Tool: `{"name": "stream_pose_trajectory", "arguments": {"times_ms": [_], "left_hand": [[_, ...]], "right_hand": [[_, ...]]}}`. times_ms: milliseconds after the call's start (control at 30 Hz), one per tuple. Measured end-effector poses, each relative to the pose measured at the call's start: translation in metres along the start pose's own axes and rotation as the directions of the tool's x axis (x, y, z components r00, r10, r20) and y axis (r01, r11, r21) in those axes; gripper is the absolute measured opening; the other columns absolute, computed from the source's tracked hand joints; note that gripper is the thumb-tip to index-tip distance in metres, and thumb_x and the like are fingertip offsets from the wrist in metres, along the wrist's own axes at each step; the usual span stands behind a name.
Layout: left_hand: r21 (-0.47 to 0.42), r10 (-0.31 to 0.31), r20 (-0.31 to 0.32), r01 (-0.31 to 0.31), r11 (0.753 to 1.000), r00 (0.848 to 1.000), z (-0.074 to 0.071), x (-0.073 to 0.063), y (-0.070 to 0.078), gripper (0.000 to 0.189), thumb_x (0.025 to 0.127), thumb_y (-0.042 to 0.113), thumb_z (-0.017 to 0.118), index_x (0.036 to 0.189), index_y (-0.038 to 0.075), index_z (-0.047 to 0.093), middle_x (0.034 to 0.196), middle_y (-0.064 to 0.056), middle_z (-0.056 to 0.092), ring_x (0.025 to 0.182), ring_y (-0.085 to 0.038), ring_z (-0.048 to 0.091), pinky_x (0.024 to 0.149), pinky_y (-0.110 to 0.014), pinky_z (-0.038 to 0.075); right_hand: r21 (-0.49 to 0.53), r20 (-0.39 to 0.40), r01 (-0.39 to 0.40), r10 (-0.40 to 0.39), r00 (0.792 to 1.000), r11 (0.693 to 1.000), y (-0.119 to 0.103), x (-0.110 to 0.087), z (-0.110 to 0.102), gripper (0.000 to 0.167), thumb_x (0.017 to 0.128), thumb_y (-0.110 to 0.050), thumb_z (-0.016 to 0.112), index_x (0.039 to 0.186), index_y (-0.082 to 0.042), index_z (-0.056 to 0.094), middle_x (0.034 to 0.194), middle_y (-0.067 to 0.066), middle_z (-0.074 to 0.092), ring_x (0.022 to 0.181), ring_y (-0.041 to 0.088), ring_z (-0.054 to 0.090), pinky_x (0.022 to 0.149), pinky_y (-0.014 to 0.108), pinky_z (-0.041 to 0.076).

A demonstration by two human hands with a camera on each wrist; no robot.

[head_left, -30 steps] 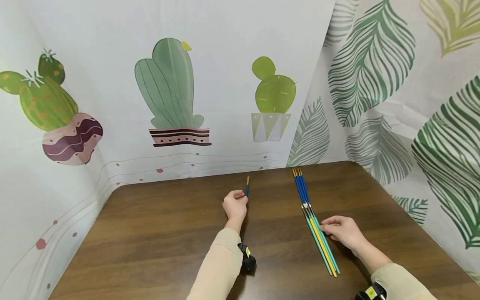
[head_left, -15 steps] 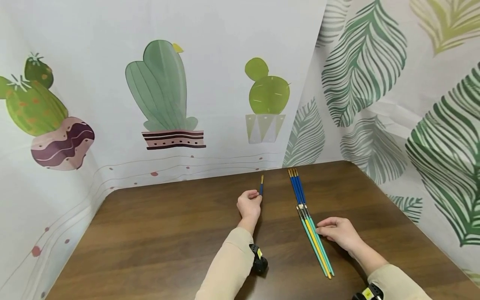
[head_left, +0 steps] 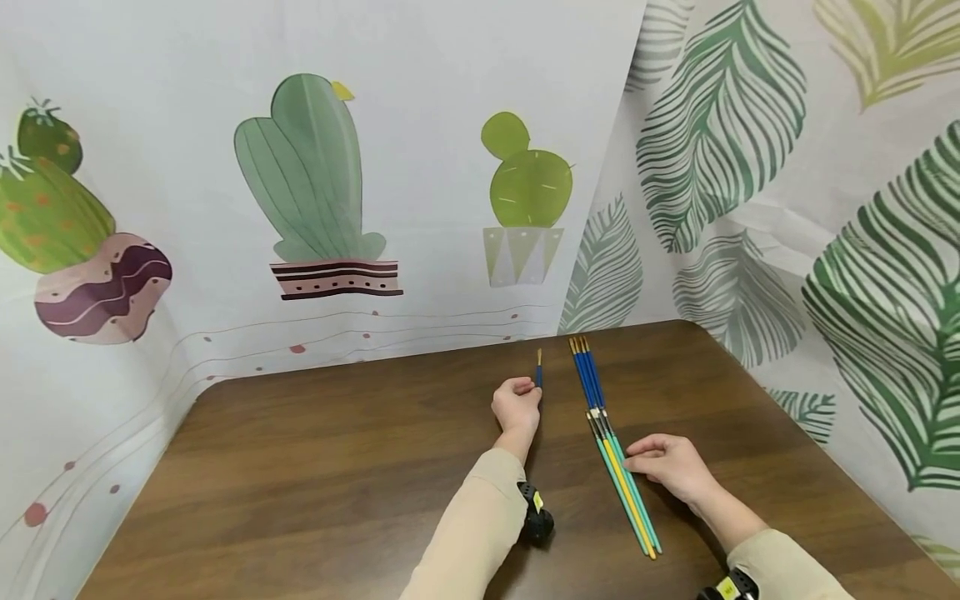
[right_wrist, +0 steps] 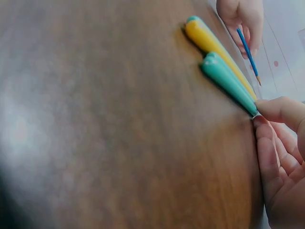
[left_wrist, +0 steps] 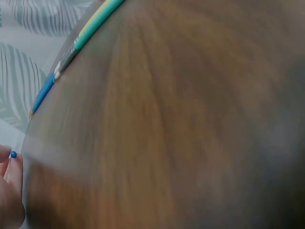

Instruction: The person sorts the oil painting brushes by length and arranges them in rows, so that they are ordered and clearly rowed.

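My left hand (head_left: 517, 408) pinches a blue paintbrush (head_left: 539, 373), bristles pointing to the far edge. In the left wrist view the round blue handle end (left_wrist: 13, 154) shows between finger and thumb. To its right lies a row of several blue paintbrushes (head_left: 589, 377), side by side with gold-brown bristles outward. Below their handle ends lie teal paintbrushes (head_left: 640, 500) and a yellow paintbrush (head_left: 628, 498), bristles toward the blue ones. My right hand (head_left: 671, 467) is beside this lower group, relaxed fingertips right at the outer teal brush.
The brown wooden table (head_left: 337, 483) extends left and toward the front. Behind it hangs a white cloth (head_left: 427, 167) with printed cacti, and a leaf-patterned cloth (head_left: 720, 283) stands to the right. A black wrist camera (head_left: 536, 521) sits on the left sleeve.
My left hand has moved right with the blue paintbrush, closer to the row of blue ones. My right hand has stayed beside the teal brushes. The head view has shifted slightly.
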State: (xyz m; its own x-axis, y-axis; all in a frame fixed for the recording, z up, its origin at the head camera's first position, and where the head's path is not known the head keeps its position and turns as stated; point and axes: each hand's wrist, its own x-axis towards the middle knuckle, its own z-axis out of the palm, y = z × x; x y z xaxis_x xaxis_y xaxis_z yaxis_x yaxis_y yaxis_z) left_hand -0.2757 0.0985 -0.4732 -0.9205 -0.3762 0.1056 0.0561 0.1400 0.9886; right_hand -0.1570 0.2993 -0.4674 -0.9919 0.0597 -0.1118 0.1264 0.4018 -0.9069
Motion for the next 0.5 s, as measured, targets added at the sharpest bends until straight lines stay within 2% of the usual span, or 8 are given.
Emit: {"name": "stream_pose_trajectory", "arguments": {"times_ms": [267, 500], "left_hand": [[0.015, 0.002, 0.001, -0.002, 1.0, 1.0, 0.021, -0.001, 0.008, 0.015, 0.07, -0.004, 0.076, 0.084, -0.002, 0.072, 0.077, -0.009, 0.073, 0.076, -0.021, 0.069, 0.071, -0.03, 0.058], [0.042, -0.034, 0.024, 0.033, 0.999, 0.999, 0.038, -0.002, 0.011, 0.015, 0.071, -0.002, 0.077, 0.084, 0.001, 0.072, 0.077, -0.005, 0.072, 0.076, -0.019, 0.068, 0.073, -0.03, 0.057]], "right_hand": [[-0.014, -0.01, -0.016, 0.016, 1.0, 1.0, -0.002, 0.001, 0.001, 0.033, 0.075, -0.013, 0.077, 0.099, 0.008, 0.066, 0.081, 0.006, 0.072, 0.068, 0.007, 0.061, 0.059, 0.024, 0.052], [-0.009, -0.009, -0.035, 0.034, 0.999, 0.999, -0.001, -0.001, 0.001, 0.033, 0.075, -0.014, 0.077, 0.098, 0.007, 0.066, 0.08, 0.005, 0.071, 0.068, 0.007, 0.06, 0.06, 0.024, 0.051]]}}
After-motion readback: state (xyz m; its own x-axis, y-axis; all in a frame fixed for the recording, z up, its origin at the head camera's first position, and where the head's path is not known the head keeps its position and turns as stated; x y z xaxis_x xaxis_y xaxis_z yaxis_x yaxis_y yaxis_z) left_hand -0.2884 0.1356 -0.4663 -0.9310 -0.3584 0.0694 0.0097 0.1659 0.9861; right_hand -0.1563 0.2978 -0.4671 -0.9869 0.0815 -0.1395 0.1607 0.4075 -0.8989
